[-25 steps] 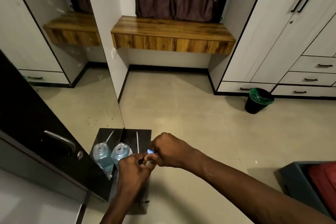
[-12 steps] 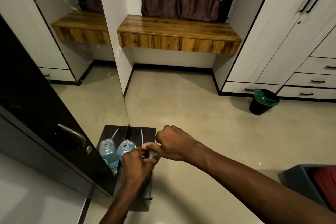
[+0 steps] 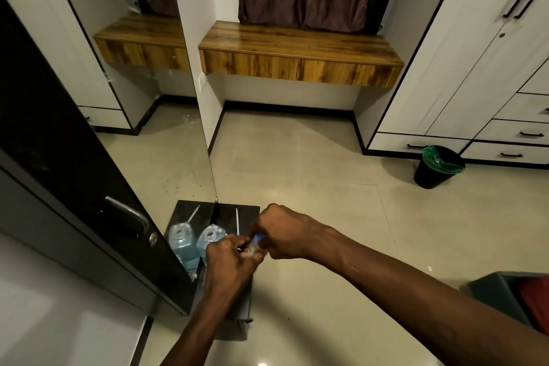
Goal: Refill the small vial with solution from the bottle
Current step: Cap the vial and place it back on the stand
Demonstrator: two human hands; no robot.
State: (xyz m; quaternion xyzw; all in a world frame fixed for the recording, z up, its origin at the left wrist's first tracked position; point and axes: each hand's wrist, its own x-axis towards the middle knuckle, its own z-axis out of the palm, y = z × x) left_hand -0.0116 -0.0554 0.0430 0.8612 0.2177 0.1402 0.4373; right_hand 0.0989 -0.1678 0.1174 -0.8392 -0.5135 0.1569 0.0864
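Observation:
A clear bottle [image 3: 210, 240] of blue solution stands uncapped on a small black stand [image 3: 249, 212] against a mirror. Just right of the bottle, my left hand [image 3: 230, 261] is closed around the small vial [image 3: 253, 250], which is mostly hidden by my fingers. My right hand [image 3: 282, 232] meets it from the right and pinches a small blue piece [image 3: 259, 237] at the vial's top. Both hands touch each other above the stand's right edge.
A thin white stick [image 3: 237, 220] lies on the stand. The mirror [image 3: 166, 157] at left repeats the bottle. A dark door with a metal handle [image 3: 130, 217] is at left, a black bin [image 3: 439, 162] at right, and a grey box [image 3: 499, 294] at lower right.
My hands have stayed joined over the stand, shifting only slightly. The blue piece, hidden half a second ago, shows again between my fingers.

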